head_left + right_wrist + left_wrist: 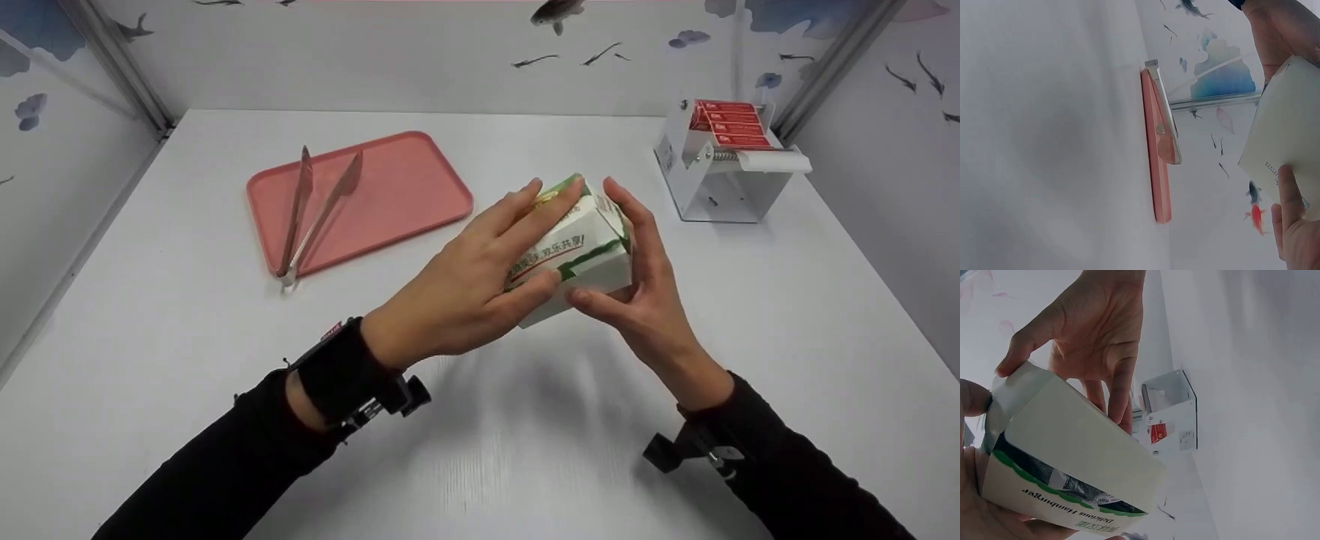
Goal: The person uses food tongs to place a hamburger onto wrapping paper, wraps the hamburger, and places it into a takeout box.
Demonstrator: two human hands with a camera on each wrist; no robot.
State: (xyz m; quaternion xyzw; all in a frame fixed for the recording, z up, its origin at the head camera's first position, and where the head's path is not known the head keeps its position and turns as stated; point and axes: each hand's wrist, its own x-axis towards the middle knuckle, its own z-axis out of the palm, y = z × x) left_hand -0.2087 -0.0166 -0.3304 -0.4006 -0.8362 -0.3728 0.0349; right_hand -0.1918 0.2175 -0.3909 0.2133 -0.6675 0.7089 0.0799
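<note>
A white-and-green hamburger box (600,262) is held tilted over the table between both hands. My left hand (465,285) grips it from above, fingers spread over the printed top and thumb on the near side. Curled round its right end, my right hand (652,292) has its thumb on the near lower edge. In the left wrist view, the box (1078,433) reads "Delicious Hamburger", and something dark and shiny shows along a green-edged opening. The right hand (1100,337) appears above it there. In the right wrist view, a right index finger (1289,194) touches the box's plain side.
Metal tongs (300,217) lie on a pink tray (405,187) at the back left, their joined end over its near edge. A white label dispenser (727,184) with red stickers (731,124) stands at the back right. Printed white panels (420,60) border the table.
</note>
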